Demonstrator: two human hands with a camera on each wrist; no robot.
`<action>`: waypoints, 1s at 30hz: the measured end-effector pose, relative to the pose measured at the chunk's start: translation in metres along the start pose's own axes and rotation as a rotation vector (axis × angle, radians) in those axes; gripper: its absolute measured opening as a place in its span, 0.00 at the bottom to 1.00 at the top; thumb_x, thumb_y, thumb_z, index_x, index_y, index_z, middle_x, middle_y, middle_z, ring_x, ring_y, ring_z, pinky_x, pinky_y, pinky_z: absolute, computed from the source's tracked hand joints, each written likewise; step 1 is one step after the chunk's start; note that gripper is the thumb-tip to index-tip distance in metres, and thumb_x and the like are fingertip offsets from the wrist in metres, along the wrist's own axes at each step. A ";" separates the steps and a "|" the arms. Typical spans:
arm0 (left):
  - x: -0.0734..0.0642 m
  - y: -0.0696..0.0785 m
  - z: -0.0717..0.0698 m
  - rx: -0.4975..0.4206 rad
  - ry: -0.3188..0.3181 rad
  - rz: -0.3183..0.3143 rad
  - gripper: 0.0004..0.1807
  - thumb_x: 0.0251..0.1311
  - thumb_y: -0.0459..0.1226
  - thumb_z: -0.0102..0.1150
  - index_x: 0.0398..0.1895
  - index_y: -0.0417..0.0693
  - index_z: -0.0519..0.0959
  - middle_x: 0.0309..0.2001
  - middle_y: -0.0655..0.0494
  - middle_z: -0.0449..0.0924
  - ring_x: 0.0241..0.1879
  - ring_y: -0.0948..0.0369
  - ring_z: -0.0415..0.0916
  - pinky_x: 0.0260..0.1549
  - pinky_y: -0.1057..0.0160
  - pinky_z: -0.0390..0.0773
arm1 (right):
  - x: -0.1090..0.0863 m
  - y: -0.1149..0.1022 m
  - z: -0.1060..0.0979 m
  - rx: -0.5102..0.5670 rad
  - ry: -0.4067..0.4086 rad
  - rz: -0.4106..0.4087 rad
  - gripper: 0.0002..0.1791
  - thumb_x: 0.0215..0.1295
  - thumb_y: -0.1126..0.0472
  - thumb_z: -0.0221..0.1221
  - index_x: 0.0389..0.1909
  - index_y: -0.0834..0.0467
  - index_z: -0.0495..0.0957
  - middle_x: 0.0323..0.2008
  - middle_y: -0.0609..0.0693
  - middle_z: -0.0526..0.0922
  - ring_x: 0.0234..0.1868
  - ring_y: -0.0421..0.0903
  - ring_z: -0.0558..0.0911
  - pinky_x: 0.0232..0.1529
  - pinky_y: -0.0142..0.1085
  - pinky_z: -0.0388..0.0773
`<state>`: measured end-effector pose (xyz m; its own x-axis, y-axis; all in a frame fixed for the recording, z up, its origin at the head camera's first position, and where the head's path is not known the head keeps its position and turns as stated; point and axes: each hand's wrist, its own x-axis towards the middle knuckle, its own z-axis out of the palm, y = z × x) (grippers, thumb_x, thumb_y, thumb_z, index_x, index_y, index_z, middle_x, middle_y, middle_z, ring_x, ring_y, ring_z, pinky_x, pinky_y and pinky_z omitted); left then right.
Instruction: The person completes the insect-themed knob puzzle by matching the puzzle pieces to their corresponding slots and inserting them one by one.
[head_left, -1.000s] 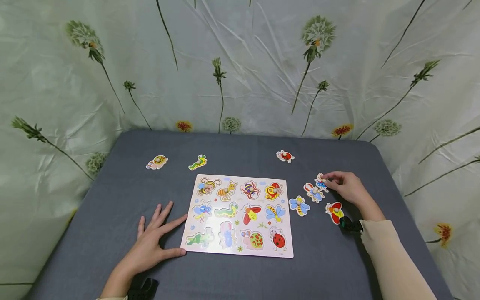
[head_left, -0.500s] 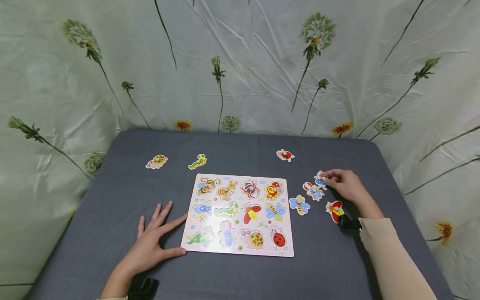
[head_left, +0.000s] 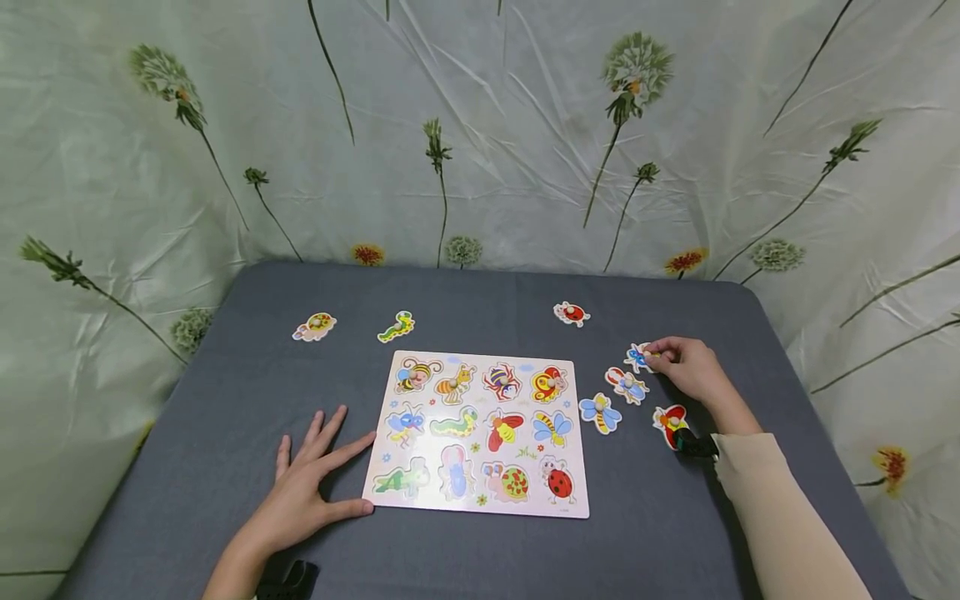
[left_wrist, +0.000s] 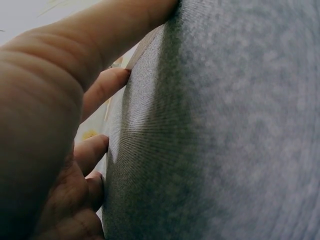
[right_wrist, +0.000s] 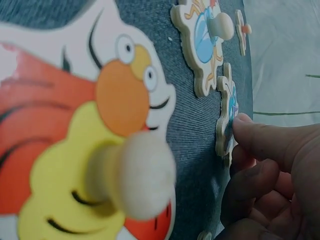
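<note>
A knobbed puzzle board (head_left: 517, 454) with insect pictures lies mid-table. Spread out on the cloth, my left hand (head_left: 296, 492) has straight fingers, with thumb and index tips at the board's left edge. My right hand (head_left: 693, 367) pinches a blue insect puzzle piece (head_left: 636, 357) with thumb and fingers, to the right of the board; the right wrist view shows the thumb against this piece (right_wrist: 227, 112). Just below it lies a blue-winged piece with a reddish top (head_left: 627, 385). A red-and-yellow insect piece (head_left: 667, 423) lies beside my right wrist and looms large in the right wrist view.
A bee piece (head_left: 600, 412) lies near the board's right edge. Along the back are a snail piece (head_left: 314, 327), a caterpillar piece (head_left: 396, 327) and a ladybird piece (head_left: 572, 313). Several knobbed pieces sit in the board's top row. A flowered curtain (head_left: 510, 167) hangs behind the table.
The blue insect piece has turned in my right hand's pinch, and its upper end now points left. It sits a little further from the blue-winged piece. The left hand has stayed put.
</note>
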<state>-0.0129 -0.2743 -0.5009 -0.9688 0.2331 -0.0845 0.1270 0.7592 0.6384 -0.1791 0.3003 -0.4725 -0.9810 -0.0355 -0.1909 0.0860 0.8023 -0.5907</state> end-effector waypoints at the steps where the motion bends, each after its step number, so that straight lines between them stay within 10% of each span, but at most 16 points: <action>1: 0.000 0.000 0.000 0.000 0.001 -0.001 0.51 0.45 0.64 0.82 0.77 0.71 0.75 0.88 0.43 0.48 0.87 0.33 0.34 0.71 0.17 0.23 | 0.000 0.000 0.000 0.000 0.001 0.003 0.17 0.78 0.57 0.63 0.54 0.67 0.85 0.32 0.51 0.86 0.31 0.45 0.74 0.34 0.36 0.67; 30: -0.002 0.002 -0.002 -0.006 0.008 0.007 0.51 0.45 0.63 0.82 0.77 0.71 0.75 0.88 0.43 0.49 0.87 0.32 0.34 0.72 0.17 0.22 | -0.001 -0.007 -0.003 -0.041 0.028 0.051 0.20 0.76 0.50 0.65 0.45 0.66 0.85 0.28 0.49 0.83 0.30 0.44 0.75 0.34 0.38 0.69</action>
<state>-0.0110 -0.2744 -0.4984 -0.9696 0.2333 -0.0737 0.1326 0.7542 0.6432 -0.1795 0.2960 -0.4659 -0.9802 0.0221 -0.1970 0.1288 0.8266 -0.5479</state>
